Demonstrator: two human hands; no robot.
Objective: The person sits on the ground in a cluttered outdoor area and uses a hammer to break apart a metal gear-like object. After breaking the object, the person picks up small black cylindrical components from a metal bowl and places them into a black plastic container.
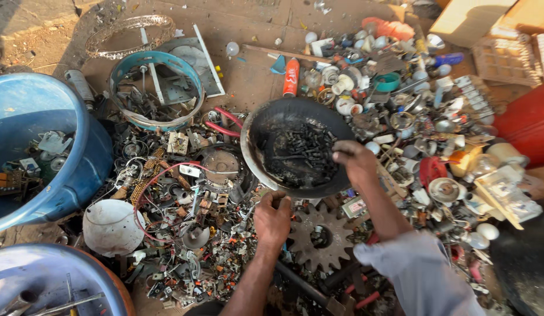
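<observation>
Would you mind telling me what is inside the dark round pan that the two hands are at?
The dark pan holds a heap of small black screws and bolts. The right hand covers the heap's right edge, and the pan's bottom beneath the heap is hidden.

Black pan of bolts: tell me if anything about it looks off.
The black pan is tipped toward the camera, so its dark bolts have slid into the lower half. The left hand grips its near rim; the right hand reaches over its right edge. Its inside looks sooty.

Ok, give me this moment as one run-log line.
left hand: gripping black pan rim | right hand: reaching into pan over dark screws | surroundings: scrap pile
</observation>
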